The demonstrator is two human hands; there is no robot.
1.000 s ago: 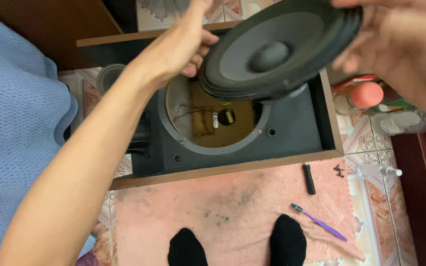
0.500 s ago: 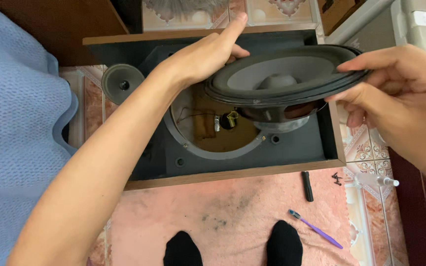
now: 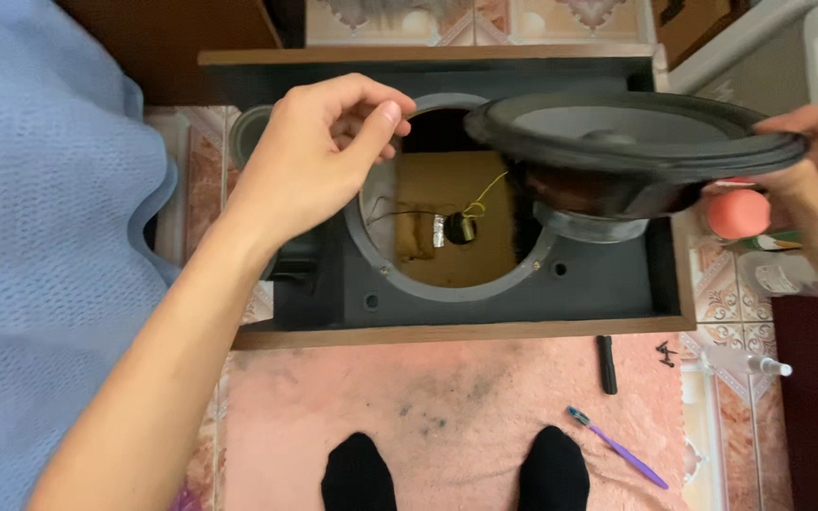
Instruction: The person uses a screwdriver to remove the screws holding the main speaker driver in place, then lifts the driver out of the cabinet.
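Down on the floor, a speaker cabinet (image 3: 485,303) lies on its back, its near edge meeting a pink mat (image 3: 447,416) where the person's black-socked feet (image 3: 456,473) stand. At the cabinet's left side the left hand (image 3: 319,156) hovers over the rim of the round cut-out (image 3: 452,222), fingers loosely curled with thumb and forefinger nearly pinched; it holds nothing that I can make out. Inside the cabinet, through the cut-out, there is a brownish lining, a small dark component with a foil-wrapped part beside it (image 3: 452,229), and thin yellow and dark wires (image 3: 485,194) running up toward the lifted driver.

Over the cabinet's right half, the large black speaker driver (image 3: 631,151) is held clear of its hole, tilted, its magnet underneath. The right hand (image 3: 811,142) grips its far right rim, fingers closed on the edge.

Held by one rim only, the heavy driver could slip or swing, I'd judge, and if it is drawn further away those wires may pull taut and tear off. On the mat's right side lie a short black piece (image 3: 607,364), a few dark screws (image 3: 666,352) and a purple-handled tool (image 3: 617,448), all near enough the feet to be kicked about.
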